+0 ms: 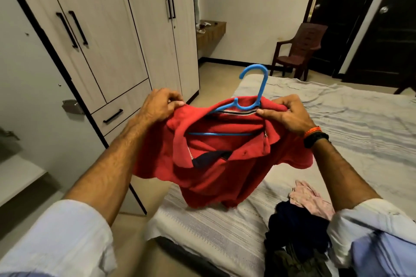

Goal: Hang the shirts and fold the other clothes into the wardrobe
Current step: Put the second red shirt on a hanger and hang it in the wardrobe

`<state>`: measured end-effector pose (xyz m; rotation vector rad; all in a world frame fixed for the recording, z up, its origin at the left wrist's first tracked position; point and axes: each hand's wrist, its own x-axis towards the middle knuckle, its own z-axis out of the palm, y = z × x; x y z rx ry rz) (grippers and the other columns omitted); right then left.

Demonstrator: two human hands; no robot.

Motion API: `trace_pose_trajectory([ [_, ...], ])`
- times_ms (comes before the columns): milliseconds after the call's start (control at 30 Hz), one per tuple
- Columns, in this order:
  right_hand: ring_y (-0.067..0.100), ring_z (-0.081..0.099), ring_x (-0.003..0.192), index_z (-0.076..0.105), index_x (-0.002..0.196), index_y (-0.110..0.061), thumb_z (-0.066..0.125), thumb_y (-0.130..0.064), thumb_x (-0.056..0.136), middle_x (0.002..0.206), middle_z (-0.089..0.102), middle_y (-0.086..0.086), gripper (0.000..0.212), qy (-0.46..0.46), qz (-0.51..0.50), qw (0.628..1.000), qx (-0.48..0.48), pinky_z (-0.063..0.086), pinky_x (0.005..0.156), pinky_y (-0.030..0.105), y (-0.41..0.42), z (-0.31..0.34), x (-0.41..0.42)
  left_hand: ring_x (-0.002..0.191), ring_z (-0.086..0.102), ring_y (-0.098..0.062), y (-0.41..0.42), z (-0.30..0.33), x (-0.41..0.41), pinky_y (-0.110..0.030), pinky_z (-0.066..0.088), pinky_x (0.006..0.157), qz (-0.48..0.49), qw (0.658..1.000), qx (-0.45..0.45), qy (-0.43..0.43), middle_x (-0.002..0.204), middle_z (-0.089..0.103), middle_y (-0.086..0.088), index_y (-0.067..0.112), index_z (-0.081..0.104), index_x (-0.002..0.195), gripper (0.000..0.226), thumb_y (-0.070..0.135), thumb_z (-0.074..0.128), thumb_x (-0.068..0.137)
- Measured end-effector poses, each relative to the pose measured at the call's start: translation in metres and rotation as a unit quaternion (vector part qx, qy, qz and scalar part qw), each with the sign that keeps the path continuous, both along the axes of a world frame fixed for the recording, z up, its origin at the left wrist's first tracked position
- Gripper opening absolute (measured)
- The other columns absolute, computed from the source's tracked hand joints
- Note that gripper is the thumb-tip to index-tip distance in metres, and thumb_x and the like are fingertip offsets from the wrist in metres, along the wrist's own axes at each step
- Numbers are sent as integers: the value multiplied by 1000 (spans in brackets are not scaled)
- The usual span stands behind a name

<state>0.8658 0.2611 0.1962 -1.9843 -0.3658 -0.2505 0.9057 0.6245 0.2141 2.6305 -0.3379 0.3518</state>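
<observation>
Stretching between left hand and right hand (both pinching): red shirt.

left grip pinching, right grip seemingly pinching

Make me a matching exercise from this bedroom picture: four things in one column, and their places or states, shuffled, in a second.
Things:
1. red shirt
2. blue hanger
3. pile of clothes
4. wardrobe

States:
A. doors shut
B. heaped on the bed
C. held up by both hands
D. inside the collar, hook sticking up

Pairs: 1-C, 2-D, 3-B, 4-A
</observation>
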Motion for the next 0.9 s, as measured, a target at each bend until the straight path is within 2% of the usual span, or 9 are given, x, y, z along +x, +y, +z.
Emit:
trace_pose_trajectory([
  [100,14,51,60,70,70,3,83,-37,75,63,61,7,42,-15,-12,998,56,42,56,34,-6,-3,-17,79,64,-14,-13,1,-17,-30,50,77,18,1000,-6,19,86,70,4,19,73,95,20,37,65,91],
  [167,6,47,53,71,59,-11,83,-32,77,56,56,-8,31,-4,-28,998,58,39,52,25,-7,-11,-22,65,63,-7,-24,4,-30,-28,54,69,0,990,-128,60,80,69,-2,11,72,91,32,35,54,100],
  [233,9,42,51,63,54,-7,83,-34,77,53,49,-5,41,6,-52,998,42,33,50,27,-9,-20,-26,58,60,-2,-32,12,-48,-19,47,57,-34,963,-226,145,78,70,-4,10,71,86,39,39,50,100],
  [333,13,36,49,50,54,1,84,-40,75,53,41,2,57,22,-73,997,9,27,48,29,-7,-27,-29,70,62,-6,-30,11,-59,-22,49,66,-96,961,-139,218,80,73,1,19,75,87,12,30,71,87],
  [433,10,41,49,59,58,1,84,-44,72,54,48,0,54,43,-67,997,19,32,47,25,-2,-27,-30,76,64,-10,-31,-4,-61,-26,50,74,-70,975,-103,182,86,74,-2,18,76,91,11,24,78,82],
  [500,7,44,48,65,58,-4,84,-48,71,52,53,-5,49,57,-70,995,29,36,48,23,1,-23,-29,73,62,-6,-35,-13,-64,-22,46,70,-32,981,-148,125,81,72,3,20,75,86,6,24,78,83],
  [600,7,38,41,52,47,-16,83,-38,76,47,46,-6,48,69,-65,995,17,30,42,20,8,-15,-28,67,59,-2,-36,-18,-55,-21,45,68,18,976,-212,51,69,69,12,26,74,74,10,25,77,83],
  [700,18,39,53,56,59,-3,82,-45,75,57,44,6,52,66,-37,997,13,29,50,28,15,-14,-24,63,58,-5,-39,-8,-44,-23,46,69,53,947,-318,-1,66,68,7,23,71,67,18,28,76,84],
  [900,20,39,54,54,59,-2,82,-47,74,58,44,6,56,71,-38,997,10,30,52,31,35,-16,-20,74,62,-18,-38,-12,-32,-29,49,69,44,997,-58,28,73,68,2,24,68,72,30,50,66,87],
])
